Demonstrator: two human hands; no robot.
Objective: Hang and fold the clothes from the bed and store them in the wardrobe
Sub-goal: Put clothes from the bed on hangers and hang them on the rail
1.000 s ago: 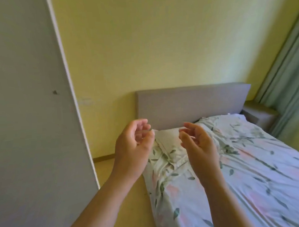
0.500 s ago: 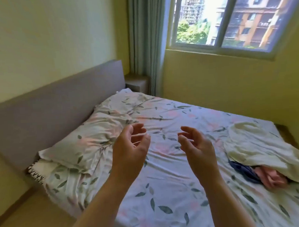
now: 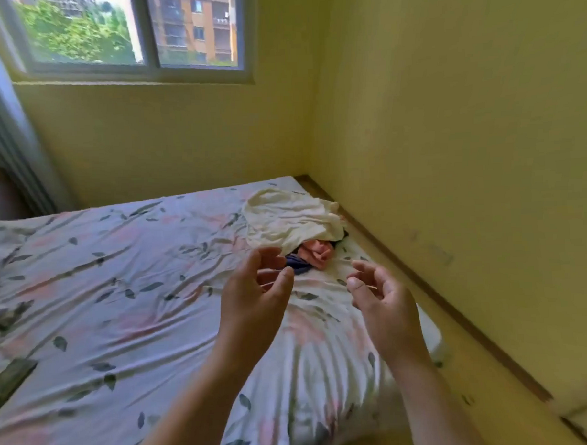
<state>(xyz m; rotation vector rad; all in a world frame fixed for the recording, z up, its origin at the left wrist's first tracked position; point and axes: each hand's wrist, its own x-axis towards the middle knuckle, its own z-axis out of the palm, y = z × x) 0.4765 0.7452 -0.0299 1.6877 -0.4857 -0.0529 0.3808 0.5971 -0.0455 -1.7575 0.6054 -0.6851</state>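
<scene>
Two bare hands hang in the air above the bed, palms turned toward each other and holding nothing. The left hand (image 3: 254, 291) has its fingers loosely curled, thumb near the fingertips but pinching nothing. The right hand (image 3: 384, 297) sits just beside it, apart from it, with its fingers relaxed and slightly bent. Neither hand touches the bedding or the clothes.

Below them lies the wide bed with a pale, rumpled sheet printed with pink flowers and grey-green leaves (image 3: 121, 314). The clothes are heaped in a small pile near the bed's far right corner, close to the wall. On top is a crumpled cream-coloured cotton garment (image 3: 285, 219), spread loosely over the others. Poking out from under its near edge are a bunched salmon-pink garment (image 3: 315, 253) and, touching it on the left, a dark navy piece of cloth (image 3: 299, 265). From where the hands are, the left fingertips overlap the near edge of that pile in view, though I cannot tell how high above it they are.

Behind the bed, a grey-framed sliding window (image 3: 135, 30) shows green trees and an orange apartment block. A pale grey-green pleated curtain (image 3: 9, 140) hangs at its left. The yellow painted wall (image 3: 449, 131) runs along the bed's right side, with a brown wooden skirting strip (image 3: 457, 317) at its foot.
</scene>
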